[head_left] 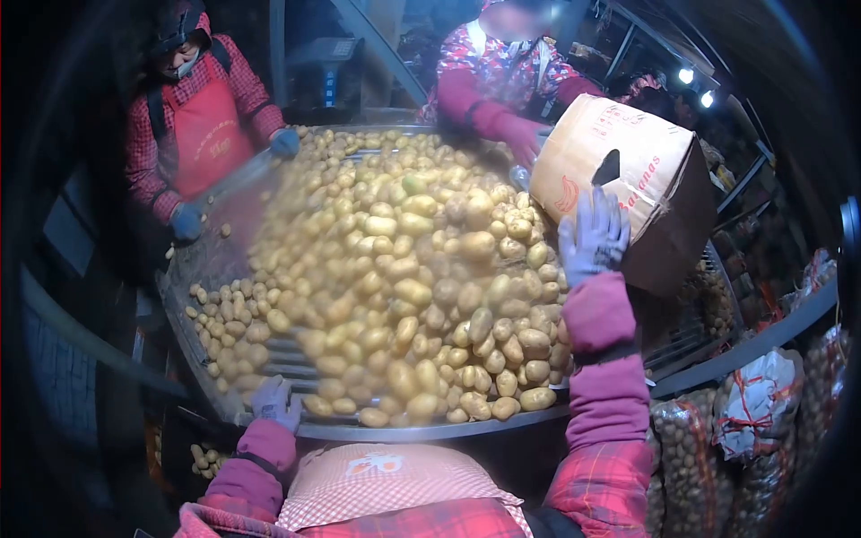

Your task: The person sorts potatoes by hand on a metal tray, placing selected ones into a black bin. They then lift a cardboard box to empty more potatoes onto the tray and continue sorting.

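Observation:
Many potatoes (413,291) lie heaped on a metal sorting table (448,430), some blurred. My right hand (595,235), in a purple-grey glove, lies with fingers spread against the near side of a cardboard box (619,152). The box is tilted at the table's right side, with a dark hand hole in its face. My left hand (276,403), gloved too, rests at the table's near left edge beside the potatoes, its fingers apart and holding nothing.
A person in a red apron (211,134) stands at the far left, blue gloves at the table edge. Another person (498,72) across the table reaches a pink-gloved hand toward the box. Filled potato sacks (686,457) stand at the lower right.

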{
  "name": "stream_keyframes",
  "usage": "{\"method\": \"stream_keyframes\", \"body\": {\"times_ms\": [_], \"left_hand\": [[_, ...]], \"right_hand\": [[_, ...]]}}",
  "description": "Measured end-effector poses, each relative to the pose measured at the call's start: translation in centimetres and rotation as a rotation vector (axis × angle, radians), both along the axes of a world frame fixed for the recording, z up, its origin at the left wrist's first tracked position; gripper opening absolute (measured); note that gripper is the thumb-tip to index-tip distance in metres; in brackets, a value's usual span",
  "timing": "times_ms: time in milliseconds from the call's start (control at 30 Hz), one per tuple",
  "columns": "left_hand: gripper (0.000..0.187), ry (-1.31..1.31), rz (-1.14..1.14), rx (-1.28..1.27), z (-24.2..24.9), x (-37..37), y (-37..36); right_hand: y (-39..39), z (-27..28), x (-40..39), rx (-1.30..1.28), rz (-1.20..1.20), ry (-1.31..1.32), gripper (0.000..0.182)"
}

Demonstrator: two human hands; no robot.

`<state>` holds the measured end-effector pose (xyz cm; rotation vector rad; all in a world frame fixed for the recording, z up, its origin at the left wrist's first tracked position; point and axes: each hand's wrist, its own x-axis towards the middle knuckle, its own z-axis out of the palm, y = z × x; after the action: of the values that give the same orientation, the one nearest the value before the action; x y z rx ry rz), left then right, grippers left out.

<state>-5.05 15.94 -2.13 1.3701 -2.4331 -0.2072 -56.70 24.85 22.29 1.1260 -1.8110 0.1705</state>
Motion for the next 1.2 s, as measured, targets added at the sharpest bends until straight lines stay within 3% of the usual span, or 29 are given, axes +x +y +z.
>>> {"method": "stream_keyframes", "body": {"times_ms": [100,200,367,500,567,600,667,700,767,833,900,1000,1133,1200], "left_hand": [[0.034,-0.003,0.008,0.06,0.4,-0.1,0.0],[0.035,0.028,0.016,-0.003,-0.1,0.0,0.1],[0.036,-0.123,0.117,0.337,3.7,-1.6,0.0],[0.035,-0.016,0.021,0.114,1.7,-0.7,0.1],[0.035,-0.054,0.044,0.177,2.7,-1.2,0.3],[0.036,-0.105,0.071,0.237,3.3,-1.5,0.1],[0.037,-0.098,0.072,0.251,3.7,-1.4,0.3],[0.037,-0.074,0.068,0.247,3.3,-1.2,0.4],[0.036,0.029,-0.016,-0.06,-2.3,1.4,-0.2],[0.035,0.042,-0.021,-0.05,-1.7,0.8,-0.1],[0.035,0.027,0.004,-0.019,-1.1,0.6,0.1],[0.034,0.045,0.026,0.015,-1.0,0.5,0.2],[0.034,-0.007,0.0,-0.029,-2.0,1.4,-0.5],[0.033,0.029,0.001,-0.102,-3.6,1.6,-0.1]], "right_hand": [[-1.4,1.2,-4.4,0.247,-0.211,-0.053,0.054],[0.0,2.1,-5.8,0.291,-0.323,-0.104,0.055],[3.0,3.3,-7.5,0.275,-0.318,-0.108,0.034],[8.7,2.1,-9.9,0.288,-0.499,-0.267,0.03],[11.6,-0.2,-11.5,0.029,-0.142,0.309,0.022],[12.0,-0.5,-12.4,0.017,-0.155,0.313,0.022],[13.2,-1.5,-13.0,-0.013,-0.129,0.095,0.023],[13.3,-0.5,-11.9,0.108,-0.325,-0.189,0.024],[13.5,-0.1,-12.1,0.14,-0.431,-0.19,0.032],[13.4,0.2,-11.9,0.209,-0.517,-0.205,0.041],[12.4,0.1,-11.4,0.222,-0.463,-0.325,0.06],[11.2,0.6,-11.5,0.301,-0.455,-0.385,0.073],[10.8,0.3,-12.5,0.183,-0.431,-0.481,0.067],[11.3,2.6,-12.0,0.17,-0.414,-0.848,0.064]]}}
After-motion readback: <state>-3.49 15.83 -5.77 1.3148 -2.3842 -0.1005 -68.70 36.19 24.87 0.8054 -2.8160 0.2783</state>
